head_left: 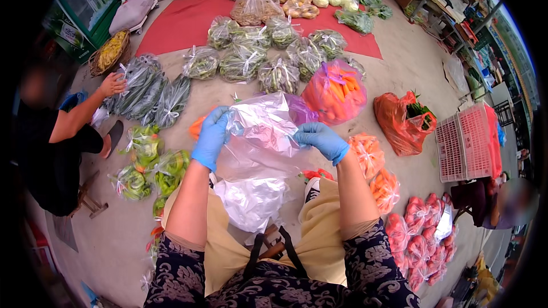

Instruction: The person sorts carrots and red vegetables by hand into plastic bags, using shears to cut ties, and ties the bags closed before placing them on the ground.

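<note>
In my blue-gloved left hand (210, 140) I pinch one side of a clear plastic bag (260, 120). My right hand (324, 140), gloved in blue too, grips its other side with closed fingers. The thin bag is spread between both hands above the floor. Below it, between my knees, lies a pile of silvery clear plastic bags (251, 202). Just beyond my right hand stands a pink-purple bag of carrots (338, 92). Smaller clear bags of carrots (365, 154) sit to the right of that hand.
Bagged green vegetables (242, 60) lie ahead, before a red mat (177, 20). Bagged peppers (165, 171) lie left; a seated person (51, 137) reaches toward long dark-green vegetables (137, 91). Rightward are a red bag of greens (399, 125), a pink crate (465, 142) and bagged red produce (419, 239).
</note>
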`<state>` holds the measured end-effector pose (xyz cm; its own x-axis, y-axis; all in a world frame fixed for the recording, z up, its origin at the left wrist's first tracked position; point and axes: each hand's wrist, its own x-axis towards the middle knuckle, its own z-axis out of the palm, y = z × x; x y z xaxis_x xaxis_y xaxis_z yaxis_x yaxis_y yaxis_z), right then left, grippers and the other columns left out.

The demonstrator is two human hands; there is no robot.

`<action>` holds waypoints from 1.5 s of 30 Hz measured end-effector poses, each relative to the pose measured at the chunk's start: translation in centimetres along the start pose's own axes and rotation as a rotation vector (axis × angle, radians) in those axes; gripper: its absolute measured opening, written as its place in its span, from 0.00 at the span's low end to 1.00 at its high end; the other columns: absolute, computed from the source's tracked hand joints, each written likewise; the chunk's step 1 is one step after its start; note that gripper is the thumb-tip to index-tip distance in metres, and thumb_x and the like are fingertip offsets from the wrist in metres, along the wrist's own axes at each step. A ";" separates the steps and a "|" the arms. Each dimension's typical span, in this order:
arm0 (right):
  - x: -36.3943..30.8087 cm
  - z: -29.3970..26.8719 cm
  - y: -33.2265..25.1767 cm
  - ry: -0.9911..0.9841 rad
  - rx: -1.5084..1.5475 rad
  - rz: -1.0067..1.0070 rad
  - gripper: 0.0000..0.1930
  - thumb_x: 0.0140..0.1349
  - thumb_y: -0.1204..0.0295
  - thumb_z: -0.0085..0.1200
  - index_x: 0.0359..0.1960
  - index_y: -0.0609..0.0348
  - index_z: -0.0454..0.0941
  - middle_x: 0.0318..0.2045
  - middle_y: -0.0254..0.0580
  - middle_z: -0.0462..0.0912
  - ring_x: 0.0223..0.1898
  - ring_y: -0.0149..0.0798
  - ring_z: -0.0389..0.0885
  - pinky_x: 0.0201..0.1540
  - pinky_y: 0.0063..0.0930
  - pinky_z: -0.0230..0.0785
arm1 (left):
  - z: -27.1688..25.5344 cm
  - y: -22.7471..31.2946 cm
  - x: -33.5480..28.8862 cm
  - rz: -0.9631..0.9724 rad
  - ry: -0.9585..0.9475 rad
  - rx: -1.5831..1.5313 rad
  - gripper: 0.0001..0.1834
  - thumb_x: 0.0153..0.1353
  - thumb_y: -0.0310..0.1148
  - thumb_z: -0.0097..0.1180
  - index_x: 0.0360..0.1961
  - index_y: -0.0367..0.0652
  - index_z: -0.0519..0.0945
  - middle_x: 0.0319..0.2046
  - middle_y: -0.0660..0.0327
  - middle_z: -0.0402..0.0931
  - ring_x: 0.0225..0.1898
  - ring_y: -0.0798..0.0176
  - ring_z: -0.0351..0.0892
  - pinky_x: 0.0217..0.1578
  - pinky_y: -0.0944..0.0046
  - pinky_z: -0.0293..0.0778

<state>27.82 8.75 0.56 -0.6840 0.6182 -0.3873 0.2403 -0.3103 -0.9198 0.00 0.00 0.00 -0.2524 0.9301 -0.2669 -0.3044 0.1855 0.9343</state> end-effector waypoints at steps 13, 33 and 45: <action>1.8 2.7 1.4 0.155 0.348 -0.031 0.07 0.55 0.72 0.53 0.30 0.63 0.73 0.24 0.36 0.77 0.24 0.28 0.74 0.29 0.20 0.67 | 4.5 -1.4 -1.7 0.857 0.288 1.026 0.15 0.46 0.32 0.56 0.36 0.40 0.74 0.41 0.54 0.73 0.40 0.53 0.71 0.45 0.58 0.64; 1.7 0.9 0.4 0.502 0.572 -0.097 0.07 0.56 0.72 0.49 0.21 0.55 0.67 0.17 0.31 0.71 0.21 0.29 0.72 0.25 0.22 0.67 | 3.1 -1.0 -1.6 0.366 0.199 1.062 0.09 0.50 0.33 0.53 0.23 0.39 0.70 0.21 0.53 0.74 0.23 0.53 0.74 0.26 0.59 0.68; -1.0 -3.9 -1.5 0.894 0.249 -0.311 0.09 0.58 0.65 0.50 0.31 0.55 0.79 0.13 0.21 0.62 0.12 0.19 0.56 0.13 0.15 0.47 | -1.8 0.8 -1.4 0.158 0.176 1.110 0.27 0.43 0.38 0.61 0.44 0.39 0.68 0.38 0.49 0.73 0.42 0.50 0.73 0.43 0.54 0.67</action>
<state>30.84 11.45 2.10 0.1064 0.9858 -0.1297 -0.0853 -0.1209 -0.9890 -1.52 -1.73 0.66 -0.3679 0.9268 -0.0747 0.7030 0.3299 0.6300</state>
